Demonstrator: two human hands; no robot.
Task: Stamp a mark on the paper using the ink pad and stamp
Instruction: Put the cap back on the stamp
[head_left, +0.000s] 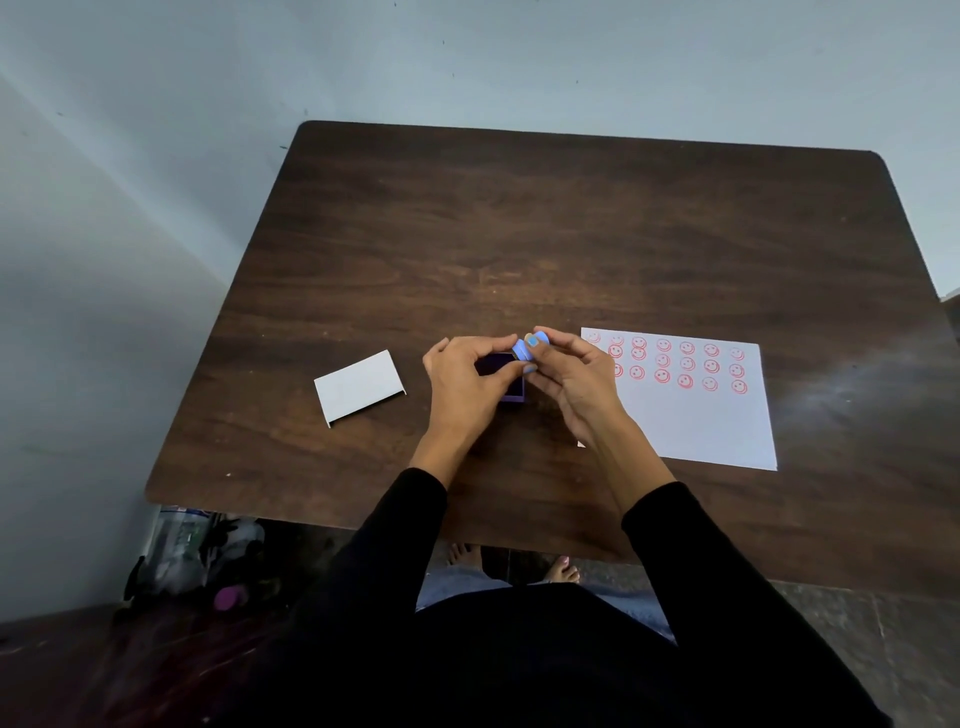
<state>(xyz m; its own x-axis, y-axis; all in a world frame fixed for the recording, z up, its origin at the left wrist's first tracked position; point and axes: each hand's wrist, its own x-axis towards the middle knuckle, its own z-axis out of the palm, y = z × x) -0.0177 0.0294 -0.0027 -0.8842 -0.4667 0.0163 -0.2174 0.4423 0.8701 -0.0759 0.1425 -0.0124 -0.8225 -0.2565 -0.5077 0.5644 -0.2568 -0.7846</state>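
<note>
A small light-blue stamp (521, 349) is pinched in the fingertips of my right hand (569, 382), just above the far edge of the ink pad. The ink pad (506, 375) is a small purple box with a dark inked surface, resting on the table; my left hand (467, 384) grips its left side with thumb and fingers. To the right lies a white sheet of paper (691, 421) with several red smiley marks in three rows across its top. My right wrist covers the paper's near left corner.
A white lid (358, 387) lies on the dark wooden table (519, 234) left of my hands. A bag and bottles (192, 556) sit on the floor under the table's near left corner. My feet (519, 564) show below the near edge.
</note>
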